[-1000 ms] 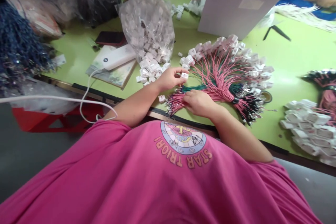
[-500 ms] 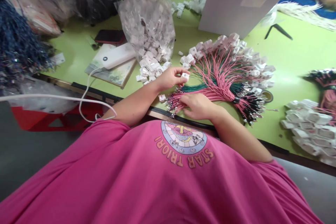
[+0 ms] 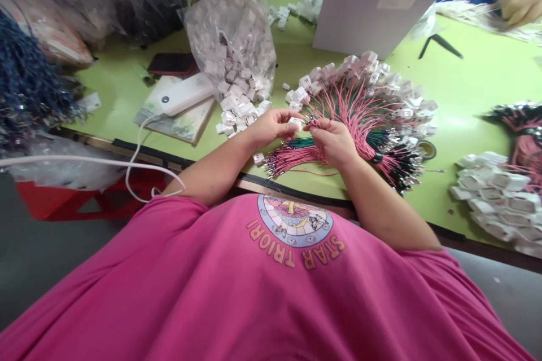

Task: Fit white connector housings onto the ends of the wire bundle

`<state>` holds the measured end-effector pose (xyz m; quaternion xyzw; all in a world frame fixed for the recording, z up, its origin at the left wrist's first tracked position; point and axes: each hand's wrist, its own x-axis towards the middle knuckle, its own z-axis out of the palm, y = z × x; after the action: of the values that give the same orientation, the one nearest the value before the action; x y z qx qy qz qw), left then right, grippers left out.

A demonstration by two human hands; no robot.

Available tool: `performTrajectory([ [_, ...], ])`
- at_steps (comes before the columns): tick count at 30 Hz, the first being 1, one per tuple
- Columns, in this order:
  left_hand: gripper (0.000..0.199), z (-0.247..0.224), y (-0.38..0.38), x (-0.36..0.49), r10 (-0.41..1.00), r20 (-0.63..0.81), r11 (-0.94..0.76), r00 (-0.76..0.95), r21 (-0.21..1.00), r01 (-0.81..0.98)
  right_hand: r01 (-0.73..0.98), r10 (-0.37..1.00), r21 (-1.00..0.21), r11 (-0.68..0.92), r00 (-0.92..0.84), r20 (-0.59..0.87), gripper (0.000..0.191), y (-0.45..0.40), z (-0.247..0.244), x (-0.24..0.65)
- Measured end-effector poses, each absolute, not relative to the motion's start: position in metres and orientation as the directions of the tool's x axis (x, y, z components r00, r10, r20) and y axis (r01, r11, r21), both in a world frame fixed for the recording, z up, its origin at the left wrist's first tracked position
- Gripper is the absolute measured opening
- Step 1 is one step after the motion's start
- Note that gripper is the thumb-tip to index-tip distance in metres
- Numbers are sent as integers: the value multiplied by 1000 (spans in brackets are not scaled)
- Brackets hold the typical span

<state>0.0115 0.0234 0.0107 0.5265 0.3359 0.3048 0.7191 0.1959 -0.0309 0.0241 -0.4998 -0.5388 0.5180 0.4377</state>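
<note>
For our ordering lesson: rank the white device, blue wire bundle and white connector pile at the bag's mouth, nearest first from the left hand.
From the left hand:
1. Connector pile, just left.
2. White device, farther left.
3. Blue wire bundle, far left.

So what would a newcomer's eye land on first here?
Probably the bright pink shirt filling the bottom of the view. Above it, pink wires fan across the green table, ringed at the far side by white connectors. At the fan's left, the left hand holds one connector close to the right hand, which pinches a wire.
</note>
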Motion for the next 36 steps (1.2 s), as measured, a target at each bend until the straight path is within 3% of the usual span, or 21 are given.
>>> performTrajectory([
  [4,37,12,23,13,796,-211,315,567,945,-90,41,998,-998,-56,-14,-57,10,-24,16,196],
  [11,30,10,24,14,801,-241,348,548,932,-99,94,998,-994,-48,55,-43,16,-27,19,197],
  [20,36,6,25,13,820,-181,262,544,962,-76,217,990,-966,-143,12,-144,14,-28,19,198],
  [26,44,1,25,15,843,-114,175,526,982,-69,128,972,-966,-226,-34,-232,13,-28,24,193],
  [29,46,1,24,19,853,-108,144,511,989,-31,100,969,-969,-226,-80,-234,11,-29,25,189],
  [36,45,7,20,23,863,-144,111,484,989,98,225,977,-963,-149,-118,-178,17,-26,17,188],
])
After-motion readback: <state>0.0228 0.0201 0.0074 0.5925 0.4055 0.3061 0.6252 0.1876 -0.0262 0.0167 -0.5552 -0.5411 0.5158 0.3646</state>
